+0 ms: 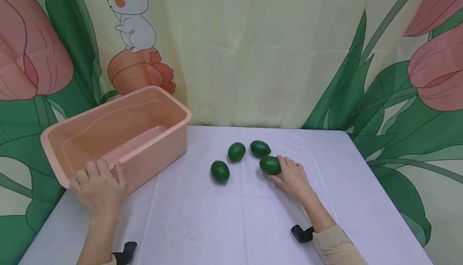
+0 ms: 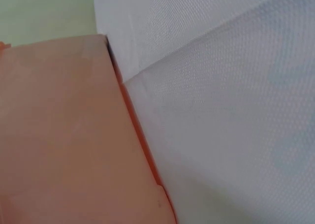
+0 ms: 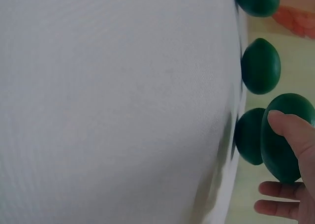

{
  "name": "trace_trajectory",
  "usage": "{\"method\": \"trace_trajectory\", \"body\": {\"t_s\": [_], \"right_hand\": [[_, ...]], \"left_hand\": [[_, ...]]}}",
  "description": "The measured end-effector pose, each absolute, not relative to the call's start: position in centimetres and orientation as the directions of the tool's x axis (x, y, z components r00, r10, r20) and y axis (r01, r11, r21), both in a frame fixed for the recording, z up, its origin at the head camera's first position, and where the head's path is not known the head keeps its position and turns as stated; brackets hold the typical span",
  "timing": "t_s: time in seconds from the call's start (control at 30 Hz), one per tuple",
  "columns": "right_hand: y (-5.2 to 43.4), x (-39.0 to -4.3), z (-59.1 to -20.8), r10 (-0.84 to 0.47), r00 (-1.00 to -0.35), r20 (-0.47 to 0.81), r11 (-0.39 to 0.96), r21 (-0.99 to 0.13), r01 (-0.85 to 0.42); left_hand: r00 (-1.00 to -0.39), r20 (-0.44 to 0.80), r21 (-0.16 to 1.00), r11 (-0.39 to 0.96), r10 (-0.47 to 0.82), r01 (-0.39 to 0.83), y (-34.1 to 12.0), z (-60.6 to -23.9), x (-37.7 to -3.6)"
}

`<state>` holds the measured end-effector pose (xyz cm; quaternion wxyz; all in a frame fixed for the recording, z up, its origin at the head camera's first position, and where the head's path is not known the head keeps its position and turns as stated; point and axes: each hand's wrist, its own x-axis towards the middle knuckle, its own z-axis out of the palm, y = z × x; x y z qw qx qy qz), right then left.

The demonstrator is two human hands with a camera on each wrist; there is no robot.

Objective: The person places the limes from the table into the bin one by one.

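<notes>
My right hand [image 1: 292, 175] holds a dark green lime [image 1: 269, 165] between thumb and fingers; in the right wrist view the thumb lies across the held lime [image 3: 281, 145], which appears slightly off the cloth. Close by are three more limes: one behind it [image 1: 260, 148], one to the left [image 1: 236, 152], and one further left and nearer [image 1: 220, 171]. At the left stands a peach-pink plastic bin [image 1: 159, 159], its visible inside bare. My left hand [image 1: 99, 186] grips its near rim, fingers hooked over. The left wrist view shows the bin's outer wall [image 2: 74, 135] but not the hand.
A white cloth [image 1: 202, 220] covers the table, with a crease running front to back. Behind hangs a pale curtain [image 1: 253, 56] printed with tulips and a rabbit. Black wrist-worn devices [image 1: 302, 233] sit at both sleeves.
</notes>
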<state>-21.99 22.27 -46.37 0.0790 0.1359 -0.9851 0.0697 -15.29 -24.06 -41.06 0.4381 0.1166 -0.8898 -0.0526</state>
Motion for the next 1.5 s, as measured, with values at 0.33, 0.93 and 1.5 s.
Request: {"method": "trace_trajectory", "body": {"t_s": [0.33,0.93,1.5], "right_hand": [[21.8,-22.2,-45.8,-0.280,-0.935,0.216,0.947,-0.098,-0.306],[20.5,-23.1,-44.6,-0.306,-0.922,0.235,0.935,-0.106,-0.338],[18.3,-23.8,-43.1,-0.348,-0.904,0.249,0.919,-0.100,-0.382]], "left_hand": [[-0.595,0.761,0.201,0.966,-0.258,-0.162,-24.1,-41.0,-15.3],[-0.596,0.759,0.213,0.965,-0.262,-0.152,-24.0,-41.0,-15.4],[-0.593,0.763,0.192,0.966,-0.257,-0.173,-24.0,-41.1,-15.4]]}}
